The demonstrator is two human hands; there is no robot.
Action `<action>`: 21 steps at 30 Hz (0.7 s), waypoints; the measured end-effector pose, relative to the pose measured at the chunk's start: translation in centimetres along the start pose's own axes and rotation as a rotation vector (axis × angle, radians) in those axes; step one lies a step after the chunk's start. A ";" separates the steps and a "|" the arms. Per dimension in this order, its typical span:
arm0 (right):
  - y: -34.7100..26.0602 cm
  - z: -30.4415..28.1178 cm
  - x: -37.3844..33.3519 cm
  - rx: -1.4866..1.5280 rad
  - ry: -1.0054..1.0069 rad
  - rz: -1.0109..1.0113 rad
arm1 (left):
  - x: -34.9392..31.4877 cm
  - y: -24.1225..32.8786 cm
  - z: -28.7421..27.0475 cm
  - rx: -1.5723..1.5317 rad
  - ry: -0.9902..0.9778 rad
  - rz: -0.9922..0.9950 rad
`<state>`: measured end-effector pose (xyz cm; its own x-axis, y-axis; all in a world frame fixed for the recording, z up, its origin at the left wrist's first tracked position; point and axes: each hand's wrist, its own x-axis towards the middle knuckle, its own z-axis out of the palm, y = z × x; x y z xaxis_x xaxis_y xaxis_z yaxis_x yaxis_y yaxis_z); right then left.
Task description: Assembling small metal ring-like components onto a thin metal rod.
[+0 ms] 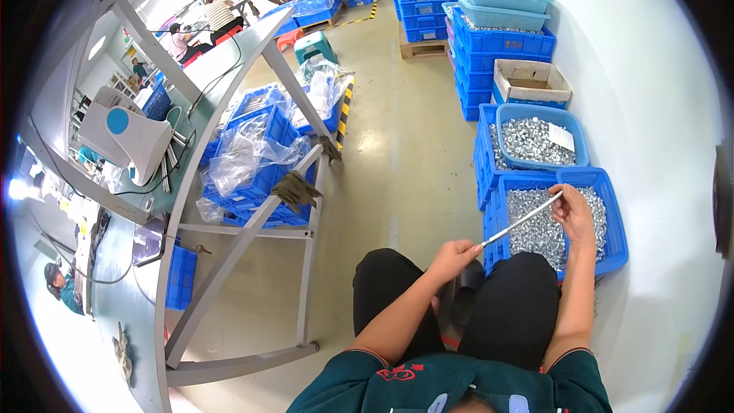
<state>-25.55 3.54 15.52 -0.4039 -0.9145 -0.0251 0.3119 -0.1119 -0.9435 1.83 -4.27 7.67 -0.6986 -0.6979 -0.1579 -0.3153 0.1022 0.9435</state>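
A slim, light grey metal rod slants across in front of me, over my right knee and a blue crate. My left hand is closed around its lower left end. The fingers of my right hand pinch its upper right end. Beneath my right hand stands a blue basket holding many small silver metal parts. Beside it, a blue crate holds more such parts. My fingers partly hide both rod ends.
Behind the crates sit a light blue tub of metal parts, a cardboard box and stacked blue crates. On the left stands a workbench with a white device. Bagged crates lie beyond its legs. Several people work farther off.
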 end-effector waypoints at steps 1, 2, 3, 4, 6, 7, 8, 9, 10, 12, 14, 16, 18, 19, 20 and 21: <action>0.1 0.3 0.1 0.008 0.047 -0.010 | 0.0 0.3 0.2 0.001 -0.002 0.000; 0.3 0.4 0.2 0.017 0.093 -0.021 | -0.1 0.6 0.6 0.092 0.078 0.008; 0.5 0.4 0.4 0.018 0.094 -0.021 | -0.1 0.9 0.8 0.183 0.159 0.017; 0.8 0.3 0.6 -0.043 0.139 -0.011 | -0.2 1.0 0.9 0.184 0.158 0.017; 1.0 -0.1 0.6 -0.103 0.185 -0.002 | -0.4 1.3 1.0 0.249 0.237 0.066; 1.0 -0.5 0.6 -0.071 0.182 0.012 | -0.4 1.4 1.1 0.249 0.234 0.064; 1.0 -0.8 0.6 -0.039 0.179 0.026 | -0.4 1.4 1.1 0.259 0.219 0.059; 1.0 -1.1 0.6 -0.038 0.183 0.028 | -0.3 1.5 1.1 0.268 0.204 0.055; 0.8 -1.0 0.5 0.061 0.129 0.020 | -0.2 1.4 1.0 0.270 0.203 0.055; 0.8 -1.1 0.3 0.211 0.033 0.004 | 0.0 0.9 0.8 0.038 0.029 0.020; 0.4 0.2 0.3 0.221 0.095 0.011 | 0.3 0.3 1.1 -0.018 0.025 0.010; 0.5 0.2 0.4 0.230 0.159 0.015 | 0.6 0.1 1.4 -0.074 0.018 0.004; 1.6 -1.3 1.0 0.264 0.225 -0.045 | 0.9 0.4 1.5 0.033 0.052 0.000; 1.6 -1.4 1.1 0.292 0.206 -0.040 | 0.9 0.4 1.5 0.034 0.053 0.000; 1.7 -1.6 1.1 0.293 0.204 -0.041 | 0.9 0.5 1.4 0.053 0.052 0.004; 1.6 -1.7 1.1 0.252 0.221 -0.023 | 1.0 0.5 1.4 0.072 0.052 0.007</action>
<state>-26.94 3.06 13.44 -0.5815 -0.8072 -0.1015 0.4921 -0.2496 -0.8340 0.07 -3.93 7.60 -0.6675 -0.7323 -0.1345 -0.3572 0.1565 0.9208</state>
